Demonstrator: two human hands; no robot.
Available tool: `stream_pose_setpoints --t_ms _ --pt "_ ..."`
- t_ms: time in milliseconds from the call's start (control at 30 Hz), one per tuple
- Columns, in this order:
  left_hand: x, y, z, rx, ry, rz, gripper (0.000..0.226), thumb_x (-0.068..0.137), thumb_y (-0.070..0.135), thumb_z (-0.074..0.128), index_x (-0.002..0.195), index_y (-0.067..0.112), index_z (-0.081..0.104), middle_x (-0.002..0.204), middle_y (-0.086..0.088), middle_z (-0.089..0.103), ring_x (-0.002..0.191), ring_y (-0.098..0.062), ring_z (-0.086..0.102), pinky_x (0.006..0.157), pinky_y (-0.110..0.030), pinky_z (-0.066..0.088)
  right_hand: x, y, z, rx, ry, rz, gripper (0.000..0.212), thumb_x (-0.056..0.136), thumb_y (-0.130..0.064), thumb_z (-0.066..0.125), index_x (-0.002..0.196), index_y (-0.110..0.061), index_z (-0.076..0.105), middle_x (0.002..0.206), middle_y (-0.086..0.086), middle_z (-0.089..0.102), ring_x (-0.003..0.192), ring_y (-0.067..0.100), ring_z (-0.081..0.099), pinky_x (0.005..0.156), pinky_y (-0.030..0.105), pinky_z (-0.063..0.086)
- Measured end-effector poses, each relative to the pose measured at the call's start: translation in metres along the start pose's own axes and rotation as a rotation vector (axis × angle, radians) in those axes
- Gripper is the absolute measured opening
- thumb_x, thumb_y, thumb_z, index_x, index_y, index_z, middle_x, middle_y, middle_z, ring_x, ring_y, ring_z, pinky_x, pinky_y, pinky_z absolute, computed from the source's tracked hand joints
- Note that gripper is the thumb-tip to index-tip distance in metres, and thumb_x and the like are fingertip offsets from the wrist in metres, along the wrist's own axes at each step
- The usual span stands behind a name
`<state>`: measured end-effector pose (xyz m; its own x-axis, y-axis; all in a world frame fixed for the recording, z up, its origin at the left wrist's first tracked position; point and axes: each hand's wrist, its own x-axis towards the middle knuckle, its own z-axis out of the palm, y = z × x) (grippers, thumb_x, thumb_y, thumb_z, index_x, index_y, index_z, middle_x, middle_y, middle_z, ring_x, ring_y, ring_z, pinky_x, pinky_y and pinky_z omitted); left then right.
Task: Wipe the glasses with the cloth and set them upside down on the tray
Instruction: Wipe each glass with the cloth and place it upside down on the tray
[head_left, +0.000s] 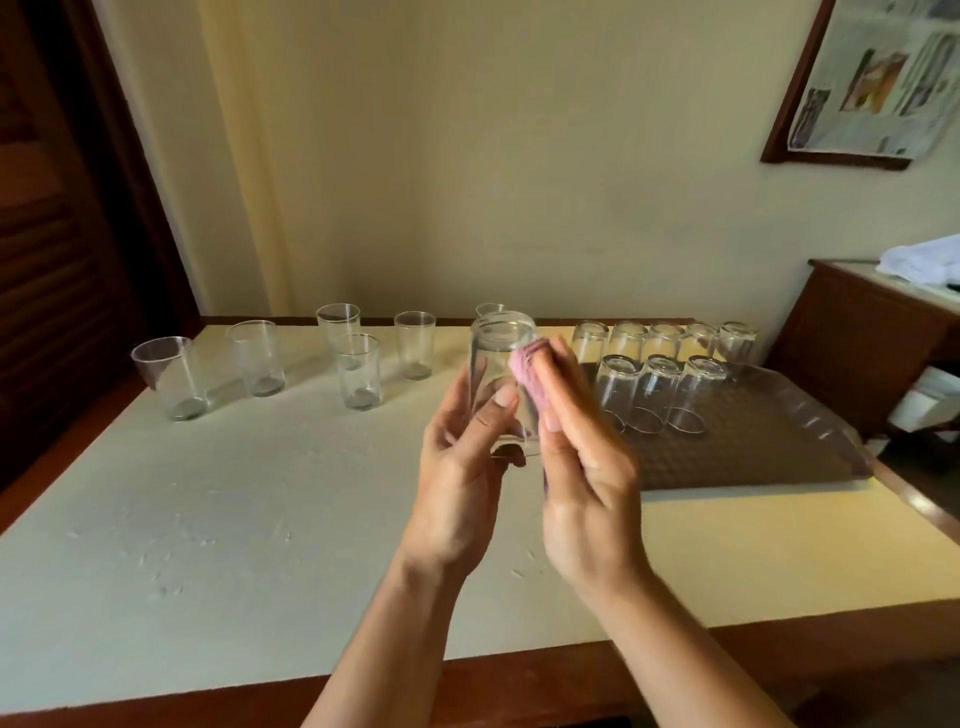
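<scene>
My left hand (460, 467) grips a clear glass (498, 374) above the table, thumb on its near side. My right hand (582, 467) presses a pink cloth (527, 371) against the glass's right side, fingers wrapped over the cloth. To the right lies a dark tray (753, 457) with several glasses (660, 392) standing upside down at its far end. Several upright glasses (358, 371) stand on the table's far left; one more (488, 310) peeks out behind the held glass.
The white-topped table (260, 519) has a wooden edge. A wooden side cabinet (872, 353) with a white cloth on top stands at the right. A dark louvred door is at the left.
</scene>
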<state>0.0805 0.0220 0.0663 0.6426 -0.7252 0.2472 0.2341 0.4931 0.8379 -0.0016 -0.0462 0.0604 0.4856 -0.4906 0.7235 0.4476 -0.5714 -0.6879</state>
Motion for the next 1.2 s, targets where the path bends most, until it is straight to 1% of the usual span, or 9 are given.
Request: stream_pose_setpoints --t_ms 67,167,267,433,500,633,867,1033,1200 --pt "0.005 0.005 -0.004 -0.018 -0.034 -0.053 0.058 0.096 0.038 0.064 0.147 0.013 0.055 0.12 -0.013 0.07 0.094 -0.029 0.06 0.092 -0.049 0.041 -0.019 0.004 0.006 -0.016 0.027 -0.01 0.043 0.104 0.003 0.042 0.146 -0.001 0.047 0.163 0.01 0.037 0.15 0.025 0.037 0.121 0.042 0.035" --pt "0.001 0.003 -0.01 0.036 -0.126 -0.128 0.056 0.101 0.043 0.047 0.156 0.039 0.043 0.121 -0.013 0.072 0.094 -0.027 0.065 0.098 -0.053 0.044 -0.014 0.01 -0.001 0.016 0.07 -0.019 0.046 0.105 -0.001 0.041 0.15 -0.011 0.047 0.161 0.01 0.04 0.149 0.029 0.039 0.121 0.048 0.036" --pt "-0.006 -0.007 -0.008 0.075 -0.14 -0.11 0.061 0.095 0.043 0.063 0.153 0.05 0.042 0.12 -0.014 0.069 0.086 -0.027 0.064 0.091 -0.053 0.045 0.011 0.007 -0.01 -0.073 0.102 -0.016 0.042 0.106 -0.001 0.041 0.146 -0.011 0.047 0.16 0.012 0.04 0.151 0.023 0.036 0.12 0.031 0.036" --pt "0.003 -0.006 -0.005 0.106 -0.019 0.008 0.07 0.09 0.042 0.073 0.154 0.029 0.048 0.125 -0.012 0.066 0.099 -0.032 0.055 0.09 -0.051 0.043 -0.012 0.005 0.001 0.004 0.026 -0.009 0.041 0.105 0.0 0.042 0.146 -0.001 0.045 0.161 0.01 0.038 0.15 0.02 0.038 0.12 0.036 0.036" --pt "0.006 -0.005 -0.008 0.116 -0.02 -0.043 0.065 0.092 0.049 0.067 0.152 0.037 0.048 0.127 -0.01 0.07 0.1 -0.03 0.058 0.095 -0.052 0.047 -0.022 0.008 0.003 -0.041 0.036 -0.042 0.039 0.105 -0.002 0.042 0.144 0.004 0.045 0.16 0.014 0.037 0.15 0.014 0.037 0.119 0.027 0.035" --pt "-0.005 -0.007 -0.013 0.16 -0.186 -0.104 0.062 0.095 0.051 0.058 0.153 0.055 0.036 0.136 -0.012 0.066 0.104 -0.032 0.066 0.096 -0.055 0.047 0.002 0.008 -0.006 -0.062 0.104 -0.028 0.041 0.104 0.001 0.043 0.145 -0.003 0.045 0.16 0.013 0.039 0.151 0.018 0.035 0.122 0.032 0.032" --pt "0.0 -0.008 -0.008 0.092 -0.054 0.01 0.07 0.094 0.034 0.07 0.157 0.027 0.043 0.136 -0.014 0.066 0.101 -0.029 0.061 0.093 -0.048 0.048 -0.019 0.007 0.0 -0.084 0.015 -0.054 0.039 0.106 -0.001 0.041 0.145 0.003 0.046 0.161 0.012 0.039 0.151 0.023 0.036 0.12 0.037 0.037" --pt "-0.004 -0.009 -0.011 0.133 -0.148 -0.085 0.061 0.1 0.047 0.05 0.159 0.045 0.034 0.135 -0.016 0.066 0.107 -0.033 0.066 0.104 -0.062 0.047 -0.003 0.007 -0.007 -0.106 0.066 -0.082 0.039 0.105 0.001 0.042 0.144 0.0 0.045 0.158 0.017 0.039 0.15 0.017 0.038 0.12 0.034 0.035" --pt "-0.003 -0.009 -0.003 0.082 -0.063 -0.008 0.071 0.093 0.036 0.068 0.157 0.043 0.037 0.126 -0.011 0.068 0.094 -0.028 0.063 0.095 -0.052 0.052 0.009 0.002 -0.008 -0.154 0.051 -0.084 0.041 0.104 0.0 0.044 0.145 -0.002 0.046 0.158 0.01 0.042 0.151 0.019 0.036 0.121 0.028 0.032"
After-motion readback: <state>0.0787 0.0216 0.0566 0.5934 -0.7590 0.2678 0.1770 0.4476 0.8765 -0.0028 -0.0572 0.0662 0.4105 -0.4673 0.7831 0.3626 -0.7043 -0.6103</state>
